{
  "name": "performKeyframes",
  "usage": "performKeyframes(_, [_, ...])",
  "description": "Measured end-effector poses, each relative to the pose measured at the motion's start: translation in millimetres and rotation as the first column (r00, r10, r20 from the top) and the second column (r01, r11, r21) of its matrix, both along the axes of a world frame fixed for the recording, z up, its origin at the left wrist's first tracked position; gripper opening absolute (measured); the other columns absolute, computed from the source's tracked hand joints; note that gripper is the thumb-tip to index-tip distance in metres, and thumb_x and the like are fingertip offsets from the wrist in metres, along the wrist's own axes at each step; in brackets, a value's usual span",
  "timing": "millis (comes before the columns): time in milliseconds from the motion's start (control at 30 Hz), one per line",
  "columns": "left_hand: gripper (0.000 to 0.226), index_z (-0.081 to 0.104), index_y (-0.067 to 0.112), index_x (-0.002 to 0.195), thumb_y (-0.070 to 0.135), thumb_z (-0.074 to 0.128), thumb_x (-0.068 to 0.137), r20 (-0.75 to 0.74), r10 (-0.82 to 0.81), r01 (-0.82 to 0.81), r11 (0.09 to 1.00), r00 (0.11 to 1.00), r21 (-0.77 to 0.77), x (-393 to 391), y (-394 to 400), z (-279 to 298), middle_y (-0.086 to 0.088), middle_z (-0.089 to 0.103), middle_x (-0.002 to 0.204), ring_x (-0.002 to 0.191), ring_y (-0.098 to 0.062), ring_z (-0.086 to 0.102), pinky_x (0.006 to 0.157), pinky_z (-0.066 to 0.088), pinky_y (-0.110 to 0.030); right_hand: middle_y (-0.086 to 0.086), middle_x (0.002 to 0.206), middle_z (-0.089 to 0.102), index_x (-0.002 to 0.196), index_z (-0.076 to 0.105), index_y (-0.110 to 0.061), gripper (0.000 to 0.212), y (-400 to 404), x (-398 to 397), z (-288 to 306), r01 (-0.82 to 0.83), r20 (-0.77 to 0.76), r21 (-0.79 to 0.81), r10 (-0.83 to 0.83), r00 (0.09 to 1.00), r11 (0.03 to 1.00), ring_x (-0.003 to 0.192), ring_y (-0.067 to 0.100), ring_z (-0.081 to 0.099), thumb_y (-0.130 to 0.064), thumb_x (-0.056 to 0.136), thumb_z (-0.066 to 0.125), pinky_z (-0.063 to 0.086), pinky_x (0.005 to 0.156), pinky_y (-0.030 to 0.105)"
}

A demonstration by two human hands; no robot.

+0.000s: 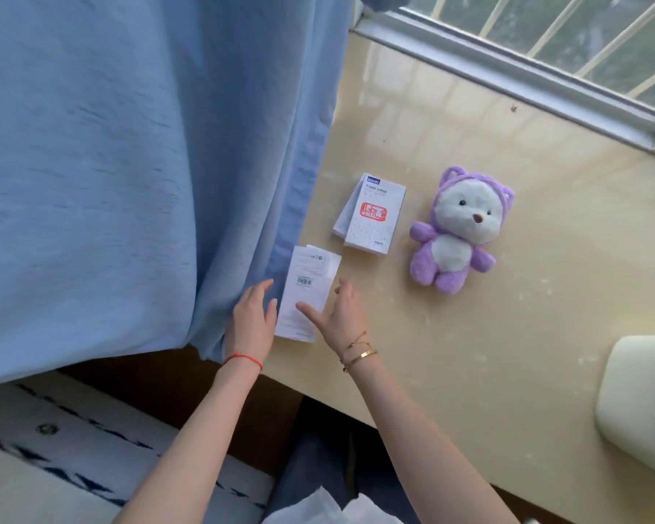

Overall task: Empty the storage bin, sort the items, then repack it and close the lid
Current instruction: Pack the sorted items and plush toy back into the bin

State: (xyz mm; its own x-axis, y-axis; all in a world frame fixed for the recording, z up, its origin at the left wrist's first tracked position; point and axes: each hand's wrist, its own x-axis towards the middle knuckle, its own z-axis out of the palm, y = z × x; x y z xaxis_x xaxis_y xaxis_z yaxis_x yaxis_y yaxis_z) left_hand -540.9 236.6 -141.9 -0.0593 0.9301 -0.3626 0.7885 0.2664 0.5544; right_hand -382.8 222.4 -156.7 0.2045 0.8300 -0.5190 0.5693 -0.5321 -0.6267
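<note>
Red string L wrist (243, 358), gold bangles R (358, 353)

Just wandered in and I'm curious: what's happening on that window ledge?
A person is sorting things on the ledge. Both hands, left and right, flank a white box lying flat by the curtain, fingers straight. Another box and a plush toy lie apart further back.

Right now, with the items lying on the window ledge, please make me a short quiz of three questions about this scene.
1. True or false: the purple plush bear lies right of the white box with the red stamp.
2. Which wrist wears the red string: left hand or right hand?
3. The white barcode box lies beside the blue ____.

Key: 1 true; 2 left; 3 curtain.
</note>
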Motion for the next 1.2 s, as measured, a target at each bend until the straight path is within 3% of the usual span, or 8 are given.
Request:
performKeyframes(100, [0.038,0.052,0.014,0.13,0.015,0.054,0.093,0.024,0.001,-0.001,1.0,1.0,-0.014,-1.5,-1.3,-10.8,-0.007,0.058,0.129,0.117,-0.024,0.056,0.097,0.047,-0.039,0.005,0.113,0.05,0.119,0.043,-0.008,0.074,-2.1,-8.5,-10.4,0.03,-0.045,-0.005,-0.03,0.999,1.0,0.102,0.019,0.051,-0.052,0.069,0.075,0.042,0.083,0.025])
performKeyframes(267, [0.044,0.05,0.012,0.132,0.024,0.059,0.091,0.069,-0.008,0.013,0.998,0.998,-0.063,6.3,-2.4,-21.2,-0.008,0.058,0.129,0.117,-0.023,0.055,0.098,0.047,-0.039,0.001,0.114,0.057,0.126,0.044,-0.014,0.059,-14.5,-1.9,-13.7,0.106,-0.156,0.046,-0.098,0.983,0.993,0.098,0.018,0.057,-0.038,0.079,0.071,0.051,0.081,0.037])
performKeyframes(433, [0.066,0.044,0.006,0.136,0.036,0.069,0.083,0.035,-0.05,0.055,0.989,0.998,-0.137,22.0,-1.5,-28.2,-0.014,0.053,0.129,0.119,-0.03,0.05,0.098,0.044,-0.042,-0.001,0.108,0.058,0.125,0.042,-0.017,0.056,-31.3,24.5,-7.4,0.208,-0.176,0.112,-0.187,0.966,0.972,0.09,0.011,0.057,-0.028,0.079,0.073,0.045,0.072,0.021])
performKeyframes(533, [0.06,0.054,0.006,0.122,0.032,0.077,0.074,-0.014,-0.098,0.095,0.985,0.995,-0.144,32.0,-1.0,-27.5,-0.011,0.049,0.12,0.107,-0.027,0.053,0.086,0.043,-0.032,-0.004,0.104,0.057,0.123,0.042,-0.021,0.057,-44.6,44.2,-1.0,0.247,-0.155,0.135,-0.225,0.962,0.96,0.088,0.012,0.058,-0.028,0.077,0.074,0.046,0.07,0.02])
performKeyframes(633, [0.058,0.053,0.008,0.115,0.025,0.082,0.068,-0.016,-0.082,0.079,0.987,0.996,-0.143,40.1,-4.3,-24.6,-0.009,0.049,0.119,0.107,-0.026,0.052,0.087,0.045,-0.033,-0.009,0.1,0.058,0.122,0.043,-0.022,0.057,-57.2,63.0,7.8,0.321,-0.171,0.124,-0.299,0.939,0.939,0.087,0.011,0.061,-0.029,0.076,0.075,0.052,0.072,0.027])
performKeyframes(833, [0.062,0.039,0.013,0.118,0.014,0.08,0.071,0.036,-0.019,0.023,0.992,0.999,-0.126,73.1,-25.0,3.2,-0.011,0.057,0.121,0.106,-0.032,0.057,0.074,0.046,-0.036,-0.016,0.092,0.056,0.125,0.044,-0.017,0.056,-91.8,113.9,35.5,0.439,-0.192,0.129,-0.412,0.891,0.889,0.074,-0.01,0.058,-0.022,0.078,0.075,0.046,0.063,0.009])
performKeyframes(1033, [0.08,0.04,0.021,0.136,0.022,0.081,0.068,0.171,-0.047,0.057,0.997,0.984,-0.053,123.5,-58.0,49.5,-0.004,0.057,0.127,0.114,-0.024,0.055,0.093,0.047,-0.039,-0.016,0.097,0.058,0.13,0.042,-0.018,0.059,-140.7,178.5,72.2,0.519,-0.206,0.172,-0.484,0.85,0.838,0.069,-0.009,0.061,-0.025,0.08,0.073,0.045,0.058,0.007])
performKeyframes(1200, [0.071,0.045,0.028,0.133,0.014,0.077,0.071,0.36,-0.084,0.098,0.995,0.929,-0.02,217.2,-111.7,105.5,0.006,0.062,0.113,0.092,-0.011,0.062,0.079,0.052,-0.027,-0.015,0.103,0.057,0.128,0.041,-0.022,0.056,-201.1,262.8,110.2,0.557,-0.209,0.22,-0.519,0.829,0.801,0.079,0.003,0.062,-0.031,0.082,0.071,0.049,0.059,0.012])
